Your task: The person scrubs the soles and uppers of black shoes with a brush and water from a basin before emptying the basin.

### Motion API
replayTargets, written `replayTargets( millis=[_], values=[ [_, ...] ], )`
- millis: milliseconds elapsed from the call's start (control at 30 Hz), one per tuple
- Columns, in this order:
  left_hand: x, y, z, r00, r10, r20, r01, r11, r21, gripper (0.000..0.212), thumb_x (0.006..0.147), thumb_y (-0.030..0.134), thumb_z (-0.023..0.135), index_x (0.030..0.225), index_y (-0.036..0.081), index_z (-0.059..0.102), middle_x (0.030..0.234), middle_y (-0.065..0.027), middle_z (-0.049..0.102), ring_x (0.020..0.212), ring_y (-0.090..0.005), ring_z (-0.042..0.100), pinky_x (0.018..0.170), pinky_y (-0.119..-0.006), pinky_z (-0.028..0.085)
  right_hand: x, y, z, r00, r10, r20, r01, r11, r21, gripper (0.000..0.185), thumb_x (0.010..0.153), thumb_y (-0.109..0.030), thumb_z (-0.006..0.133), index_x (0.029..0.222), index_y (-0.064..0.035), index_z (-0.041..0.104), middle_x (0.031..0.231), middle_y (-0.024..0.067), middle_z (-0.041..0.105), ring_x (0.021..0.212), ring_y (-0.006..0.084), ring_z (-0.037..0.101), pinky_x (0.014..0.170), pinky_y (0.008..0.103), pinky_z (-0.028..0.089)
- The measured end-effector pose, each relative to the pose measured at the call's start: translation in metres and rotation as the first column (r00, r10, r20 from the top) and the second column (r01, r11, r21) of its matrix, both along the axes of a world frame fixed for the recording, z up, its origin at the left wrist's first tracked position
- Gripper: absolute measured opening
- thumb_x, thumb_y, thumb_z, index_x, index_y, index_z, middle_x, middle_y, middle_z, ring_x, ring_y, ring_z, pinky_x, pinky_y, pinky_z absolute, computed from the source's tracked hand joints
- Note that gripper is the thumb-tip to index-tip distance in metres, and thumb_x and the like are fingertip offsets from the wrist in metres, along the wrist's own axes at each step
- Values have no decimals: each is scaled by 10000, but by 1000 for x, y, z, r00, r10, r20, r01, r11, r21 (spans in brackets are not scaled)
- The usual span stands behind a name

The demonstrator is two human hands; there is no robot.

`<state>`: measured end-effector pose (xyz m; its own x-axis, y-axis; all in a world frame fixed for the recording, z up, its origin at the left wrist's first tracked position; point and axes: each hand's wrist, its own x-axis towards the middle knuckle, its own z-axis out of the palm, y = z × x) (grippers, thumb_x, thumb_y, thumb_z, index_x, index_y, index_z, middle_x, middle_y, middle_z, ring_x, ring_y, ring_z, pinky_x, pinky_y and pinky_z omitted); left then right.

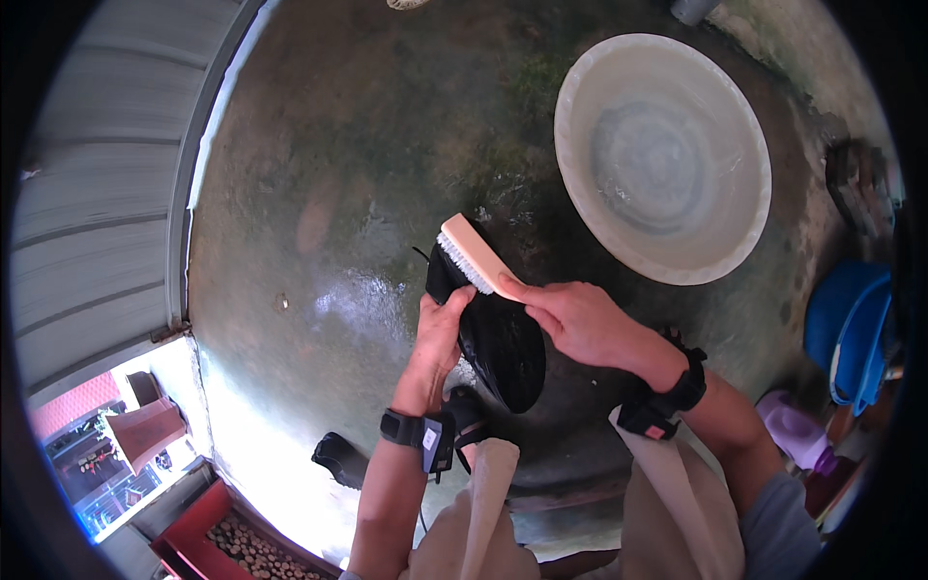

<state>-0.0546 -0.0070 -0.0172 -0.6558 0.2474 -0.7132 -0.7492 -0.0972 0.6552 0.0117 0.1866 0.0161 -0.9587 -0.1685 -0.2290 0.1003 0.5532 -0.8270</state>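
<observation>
A black shoe is held over the wet concrete floor, toe towards me. My left hand grips its side near the heel end, thumb on top. In my right hand is the handle of a scrubbing brush with a peach-coloured back and white bristles. The bristles face the shoe's heel end; whether they touch it is hard to tell. Both my wrists wear black straps with small devices.
A large pale plastic basin with cloudy water stands at the upper right. Blue plastic buckets and a purple bottle are at the right. Another black shoe lies lower left, beyond it a red container. A corrugated metal panel borders the left.
</observation>
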Motion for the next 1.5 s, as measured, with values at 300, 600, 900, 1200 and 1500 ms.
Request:
replayTargets(
  millis=[300,600,900,1200,1500],
  values=[
    [8,-7,14,985,173,16,-173,985,16,401,761,72,669,1124,-11,519,996,-106,618,876,-213,621,780,-332,521,-5,25,-19,992,-112,56,99,976,194,386,863,-128,504,1245,-175,523,760,141,621,720,348,598,624,464,470],
    [-7,-11,16,996,79,42,-83,989,122,475,845,201,652,1245,8,482,1165,-92,579,1030,-202,575,890,-326,471,-1,126,-38,839,-541,54,485,790,374,427,877,-43,497,1297,-124,487,1151,196,582,967,343,602,839,369,461],
    [-19,0,4,980,74,186,-83,996,40,642,879,456,562,1271,-33,421,1194,-132,560,1043,-223,574,885,-356,482,25,151,-64,906,-419,-53,399,807,435,504,819,-84,590,1302,-186,484,1030,180,624,914,360,602,780,408,481],
    [-22,8,-2,958,112,263,-127,991,40,385,923,303,536,1114,-31,524,1020,-141,626,856,-217,638,705,-338,549,8,42,-15,976,-127,-178,141,988,66,479,821,-107,622,1276,-220,525,710,77,495,597,274,512,557,357,424],
    [-17,-8,5,974,196,117,-185,978,-99,326,936,246,522,1075,-49,519,949,-137,630,806,-216,637,659,-336,551,25,33,-31,973,64,-223,32,915,402,421,855,-183,576,1269,-223,512,688,45,503,543,266,542,465,393,419]
  ],
)
